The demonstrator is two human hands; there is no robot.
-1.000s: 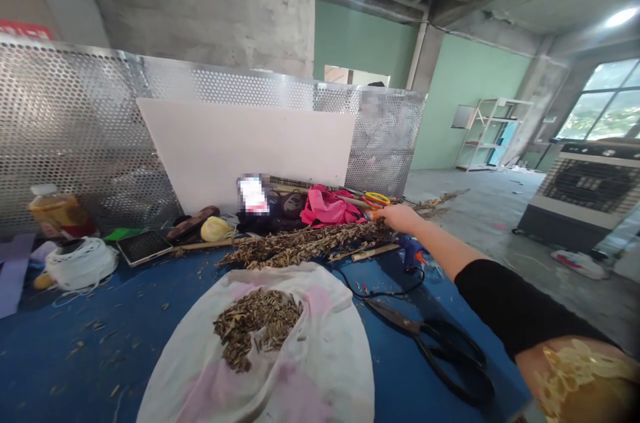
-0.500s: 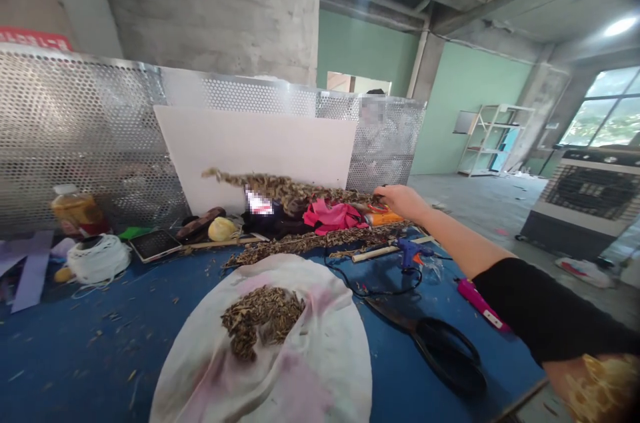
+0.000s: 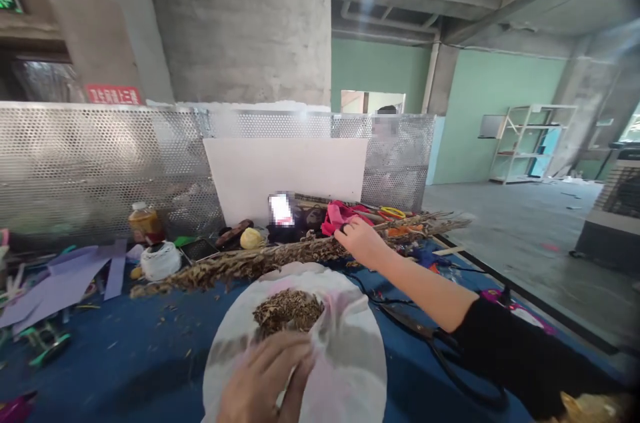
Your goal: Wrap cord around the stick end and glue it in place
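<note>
My right hand (image 3: 359,243) is closed around the middle of a long bundle of dried plant stalks (image 3: 270,255), which stretches across the back of the blue table. Pink fabric (image 3: 340,215) lies directly behind those fingers. Low in the view, my left hand (image 3: 270,373) is over a round white cloth (image 3: 355,356) with pinkish stains. Its thumb and fingertips come together beside a raised fold; what they pinch, if anything, is hidden. A small heap of dry brown plant bits (image 3: 290,309) sits on the cloth, just beyond the left fingers.
Black-handled scissors (image 3: 450,356) lie to the right of the cloth, near a blue glue gun (image 3: 423,256). A ball of white string (image 3: 160,261), a bottle (image 3: 145,223) and purple strips (image 3: 65,283) are at left. A mesh partition (image 3: 100,169) stands behind; a person is beyond it.
The stalk bundle, raised at the back by my right hand, is now lower and nearer, shifted across the table. My left hand has come into view over the cloth. The camera has turned left.
</note>
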